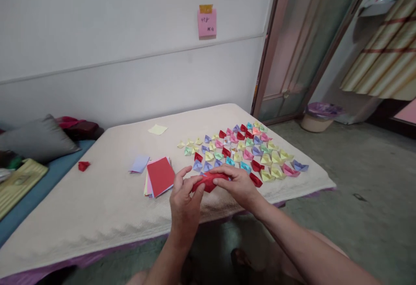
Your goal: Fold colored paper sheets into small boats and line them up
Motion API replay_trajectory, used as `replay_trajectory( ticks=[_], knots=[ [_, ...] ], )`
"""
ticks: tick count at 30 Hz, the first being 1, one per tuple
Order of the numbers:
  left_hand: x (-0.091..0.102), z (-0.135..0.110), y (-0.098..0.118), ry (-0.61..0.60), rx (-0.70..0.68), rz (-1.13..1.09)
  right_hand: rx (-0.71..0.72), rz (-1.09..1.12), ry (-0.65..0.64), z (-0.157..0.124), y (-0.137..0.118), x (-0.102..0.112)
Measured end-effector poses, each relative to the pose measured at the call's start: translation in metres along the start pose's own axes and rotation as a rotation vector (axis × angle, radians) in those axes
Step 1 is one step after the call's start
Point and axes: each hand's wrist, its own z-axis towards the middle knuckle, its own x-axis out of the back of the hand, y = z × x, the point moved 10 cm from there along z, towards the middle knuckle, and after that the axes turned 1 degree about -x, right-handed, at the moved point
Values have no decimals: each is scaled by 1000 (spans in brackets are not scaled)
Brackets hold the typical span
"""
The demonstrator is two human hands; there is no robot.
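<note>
Both hands, left [184, 198] and right [238, 185], pinch red paper [207, 181] | mid-fold | next crease needs firm pressing | finished folded pieces [247, 152] beyond.

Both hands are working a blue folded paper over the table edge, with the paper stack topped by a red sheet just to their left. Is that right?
Not quite. The head view shows the folded paper pinched between the left hand and right hand is red, not blue. The rest holds: the hands are over the table edge, and the paper stack with a red top sheet lies just to their left.
</note>
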Motion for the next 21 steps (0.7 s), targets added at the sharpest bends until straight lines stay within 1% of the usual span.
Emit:
replay_trajectory(
  ticks=[3, 6, 9, 12, 14, 16, 21],
  knots=[
    [2, 1, 2, 8, -12, 8, 109, -100, -21, -1, -11, -1],
    [3, 3, -2, 3, 30, -33, 156, -96, -29, -1, -16, -1],
    [0, 4, -9, -25, 90, -132, 138, -33, -37, -2, -16, -2],
    [-7, 4, -9, -79, 104, -222, 112, 12, -60, -3, -17, -5],
    [-10, 3, -8, -92, 110, -243, 97, 36, -78, -4, -18, -7],
    [-8, 2, -9, -67, 130, -240, 74, 69, -78, -3, -17, -7],
    [3, 1, -12, 21, 161, -218, 14, 173, 32, -2, -9, 7]
  ],
)
